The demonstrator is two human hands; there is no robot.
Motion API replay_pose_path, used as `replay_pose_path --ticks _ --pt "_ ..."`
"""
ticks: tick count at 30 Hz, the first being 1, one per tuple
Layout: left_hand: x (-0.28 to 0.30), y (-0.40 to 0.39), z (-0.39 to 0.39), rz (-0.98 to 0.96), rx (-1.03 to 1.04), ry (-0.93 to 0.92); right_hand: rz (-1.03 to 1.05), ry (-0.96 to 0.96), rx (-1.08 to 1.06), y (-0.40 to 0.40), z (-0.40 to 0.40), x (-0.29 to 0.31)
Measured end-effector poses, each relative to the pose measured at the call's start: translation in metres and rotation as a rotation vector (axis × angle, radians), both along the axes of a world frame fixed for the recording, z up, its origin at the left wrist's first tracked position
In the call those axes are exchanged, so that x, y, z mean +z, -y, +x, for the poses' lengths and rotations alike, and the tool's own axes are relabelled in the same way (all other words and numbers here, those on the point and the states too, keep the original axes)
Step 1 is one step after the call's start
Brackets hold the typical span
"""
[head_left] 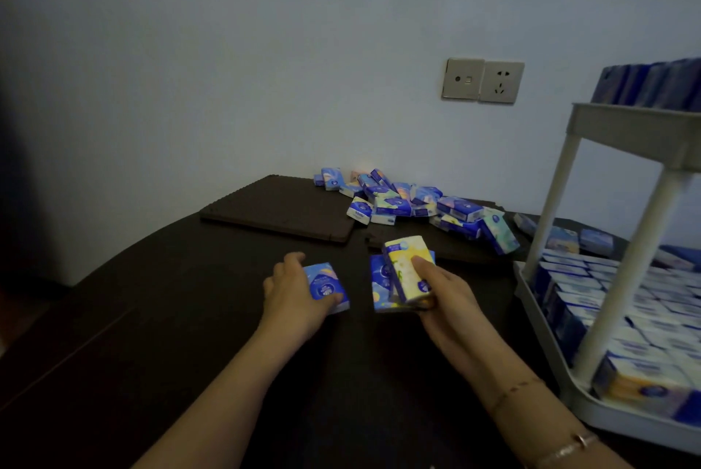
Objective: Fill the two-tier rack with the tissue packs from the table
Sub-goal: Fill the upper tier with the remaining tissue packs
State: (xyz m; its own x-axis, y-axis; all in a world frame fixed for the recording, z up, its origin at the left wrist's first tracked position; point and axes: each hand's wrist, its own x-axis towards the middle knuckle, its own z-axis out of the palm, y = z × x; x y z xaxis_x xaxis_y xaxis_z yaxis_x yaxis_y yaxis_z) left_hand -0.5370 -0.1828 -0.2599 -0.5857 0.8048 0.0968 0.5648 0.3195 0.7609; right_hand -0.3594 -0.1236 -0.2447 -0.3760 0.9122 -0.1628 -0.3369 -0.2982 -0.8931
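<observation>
Left hand (290,288) grips one blue pack (327,286), fingers curled round its far edge, thumb at the near corner; whether the pack rests on the dark table (159,317) or sits just above it cannot be told. Right hand (442,292) holds a small stack (402,275) of packs on edge: a yellow-white one in front, a blue one behind it on the left. Thumb lies across the yellow pack's face, fingers wrap beneath.

Loose pile (417,203) of packs lies at the table's far side against the wall, partly on a dark mat (280,210). A few more packs lie behind the rack's posts.

Rack (622,135), white, stands at the right edge of the table. Lower tier: packs in tight rows, standing on edge. Upper tier: blue packs show above the rim; the view cuts off the rest.

Wall socket (500,81) and a second plate beside it sit above the pile. Bracelets on the right wrist.
</observation>
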Motion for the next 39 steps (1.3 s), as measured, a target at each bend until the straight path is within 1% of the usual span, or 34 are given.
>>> replay_pose_path --ticks 2,4,5,6,7,10,11,12,13,14,15,16,18,19,22,24,26,28,31,33,36,39 --pt "0.002 0.002 0.008 0.114 -0.072 0.075 0.024 -0.018 0.041 0.004 -0.001 0.001" --pt "0.003 0.004 0.016 0.203 -0.146 0.111 0.057 -0.073 0.054 0.007 -0.003 0.002" --pt "0.002 0.003 0.019 0.244 -0.18 0.152 0.072 -0.103 0.057 0.008 -0.004 0.004" --pt "0.002 0.003 0.023 0.284 -0.215 0.239 0.1 -0.108 0.063 0.01 -0.005 0.005" --pt "0.004 0.004 0.027 0.331 -0.248 0.376 0.145 -0.067 0.071 0.013 -0.005 0.007" --pt "0.014 0.007 0.037 0.41 -0.287 0.94 0.271 0.129 0.058 0.02 -0.002 0.008" --pt "0.016 0.007 0.041 0.435 -0.316 1.087 0.303 0.194 0.05 0.021 0.0 0.007" --pt "0.016 0.006 0.046 0.453 -0.348 1.184 0.341 0.267 0.048 0.021 0.004 0.006" --pt "0.016 0.007 0.051 0.452 -0.386 1.241 0.384 0.341 0.063 0.022 0.008 0.003" --pt "0.015 0.009 0.057 0.428 -0.414 1.249 0.423 0.416 0.096 0.025 0.014 0.001" --pt "0.013 0.01 0.061 0.392 -0.432 1.185 0.461 0.487 0.152 0.027 0.017 -0.001" --pt "0.011 0.012 0.068 0.351 -0.469 1.064 0.485 0.543 0.208 0.032 0.023 -0.002" --pt "0.007 0.017 0.076 0.295 -0.546 0.807 0.503 0.569 0.305 0.037 0.032 -0.004" --pt "0.004 0.019 0.078 0.274 -0.571 0.719 0.496 0.561 0.336 0.038 0.037 -0.005" --pt "-0.005 0.018 0.078 0.197 -0.658 0.583 0.489 0.573 0.437 0.041 0.053 -0.005" --pt "-0.006 0.019 0.08 0.158 -0.651 0.484 0.506 0.592 0.509 0.045 0.059 -0.003" --pt "-0.007 0.017 0.08 0.139 -0.684 0.443 0.516 0.604 0.533 0.046 0.06 -0.002" --pt "-0.007 0.017 0.083 0.144 -0.715 0.459 0.522 0.641 0.535 0.045 0.059 -0.001" --pt "-0.004 0.02 0.087 0.162 -0.697 0.44 0.521 0.684 0.504 0.048 0.059 0.003" --pt "0.003 0.025 0.087 0.187 -0.664 0.403 0.498 0.681 0.486 0.053 0.062 0.011" --pt "0.033 0.037 0.088 0.205 -0.692 0.373 0.499 0.643 0.498 0.066 0.069 0.039" --pt "0.087 0.052 0.093 0.301 -0.748 0.331 0.621 0.633 0.402 0.081 0.078 0.096"
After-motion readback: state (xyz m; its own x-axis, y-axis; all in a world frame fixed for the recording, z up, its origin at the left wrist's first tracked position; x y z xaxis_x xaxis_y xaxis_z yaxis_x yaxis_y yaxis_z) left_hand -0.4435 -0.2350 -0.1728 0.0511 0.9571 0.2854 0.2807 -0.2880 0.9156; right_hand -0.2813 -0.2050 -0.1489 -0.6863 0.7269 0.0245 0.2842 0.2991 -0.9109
